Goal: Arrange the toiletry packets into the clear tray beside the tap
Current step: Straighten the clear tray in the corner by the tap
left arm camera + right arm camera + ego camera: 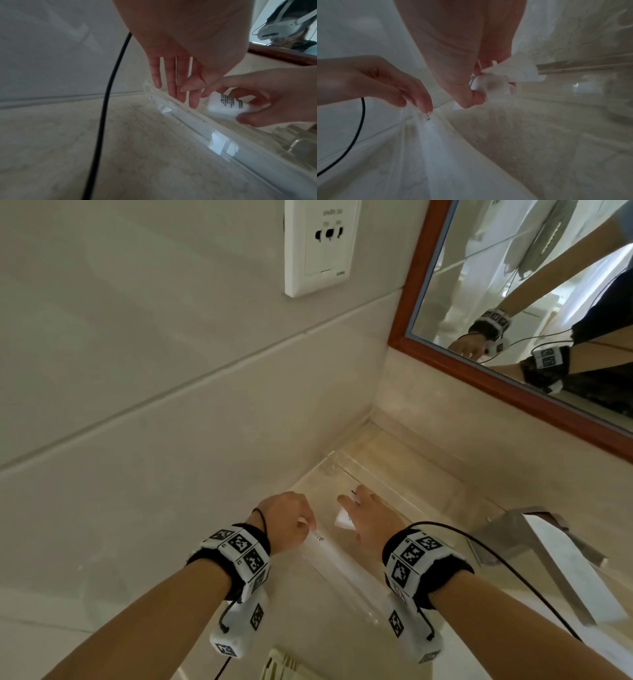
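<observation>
A clear tray (383,478) sits in the counter's corner by the wall. A long white packet (323,546) lies in it along the left wall, also seen as the long packet (436,138) in the right wrist view. My left hand (304,522) reaches down with nearly straight fingers (181,94), and its fingertips (427,108) touch that packet's far end. My right hand (356,508) is inside the tray and grips a small white packet (223,106) with black print, thumb (471,100) below it. The small packet (342,520) is mostly hidden under the hand.
A chrome tap (534,539) stands just right of the tray. The tiled wall with a socket (322,244) is to the left, and a wood-framed mirror (479,364) is behind. A pale folded cloth (284,666) lies at the counter's front edge. Black cables hang from both wrists.
</observation>
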Demonstrator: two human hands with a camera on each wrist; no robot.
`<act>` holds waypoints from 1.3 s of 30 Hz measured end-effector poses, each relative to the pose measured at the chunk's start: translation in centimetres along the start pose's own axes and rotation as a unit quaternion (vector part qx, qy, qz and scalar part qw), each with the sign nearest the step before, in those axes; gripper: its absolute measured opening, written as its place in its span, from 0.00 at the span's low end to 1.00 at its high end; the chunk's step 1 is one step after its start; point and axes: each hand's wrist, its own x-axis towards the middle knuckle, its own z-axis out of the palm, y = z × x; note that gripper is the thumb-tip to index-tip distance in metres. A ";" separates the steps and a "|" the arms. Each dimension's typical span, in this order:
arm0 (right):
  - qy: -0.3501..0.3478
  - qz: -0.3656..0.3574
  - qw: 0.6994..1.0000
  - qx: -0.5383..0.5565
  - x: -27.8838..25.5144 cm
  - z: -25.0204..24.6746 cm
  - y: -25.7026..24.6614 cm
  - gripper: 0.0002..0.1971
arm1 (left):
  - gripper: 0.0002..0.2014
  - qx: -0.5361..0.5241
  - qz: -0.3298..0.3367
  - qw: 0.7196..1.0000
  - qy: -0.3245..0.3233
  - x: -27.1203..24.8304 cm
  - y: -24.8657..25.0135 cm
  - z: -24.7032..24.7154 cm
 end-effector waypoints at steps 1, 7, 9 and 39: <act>0.001 0.002 1.000 -0.001 0.3 0.1 0.0 0.30 | 0.15 -0.001 -0.002 1.000 0.001 0.1 -0.2 0.0; -0.011 0.004 1.000 -0.018 0.7 0.4 0.3 0.32 | 0.15 0.000 0.012 1.000 -0.011 0.9 -0.2 0.0; -0.002 0.004 1.000 -0.014 0.7 0.3 0.3 0.32 | 0.16 0.008 0.018 1.000 -0.015 1.2 0.0 -0.1; -0.101 0.022 0.987 -0.120 -5.8 0.2 1.8 0.27 | 0.16 0.044 0.027 0.996 -0.066 0.8 2.8 0.9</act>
